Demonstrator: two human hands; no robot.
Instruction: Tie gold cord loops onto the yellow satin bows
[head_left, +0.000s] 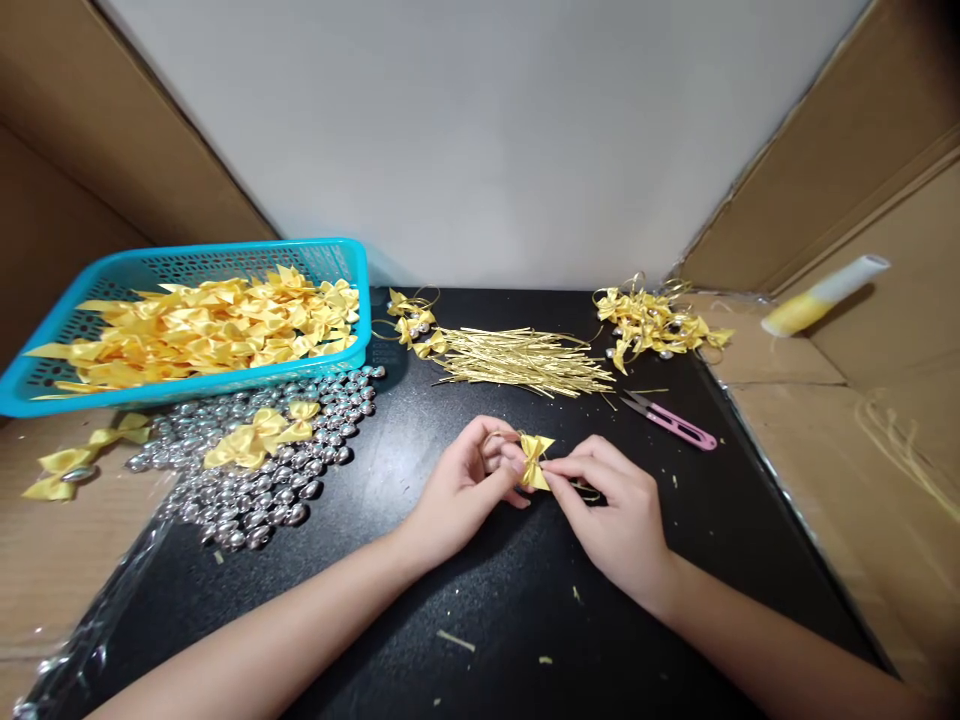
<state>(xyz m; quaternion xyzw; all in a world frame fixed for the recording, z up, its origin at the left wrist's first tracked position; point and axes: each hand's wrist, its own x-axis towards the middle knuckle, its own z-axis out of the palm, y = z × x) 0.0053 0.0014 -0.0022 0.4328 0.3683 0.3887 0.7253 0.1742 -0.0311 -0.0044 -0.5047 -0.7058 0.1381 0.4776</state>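
A small yellow ribbon bow [534, 462] is held over the front middle of the black table. My left hand [480, 475] pinches its left side between thumb and fingers. Against its right edge, my right hand [611, 500] has thumb and index finger pressed together. A thin gold cord shows beside the right fingers and above the left ones; I cannot tell how it runs behind the bow. Just beyond my hands lies a pile of cut gold cords [525, 362]. Pink thread snips [670, 420] rest to the right of them.
At the left, a blue basket [367, 300] holds many yellow bows. Silver bells or beads [255, 500] spread below it, with a few bows [262, 437] on top. Bows with cord loops [660, 325] are heaped at the back right. A yellow-white tube [825, 295] stands near the cardboard wall.
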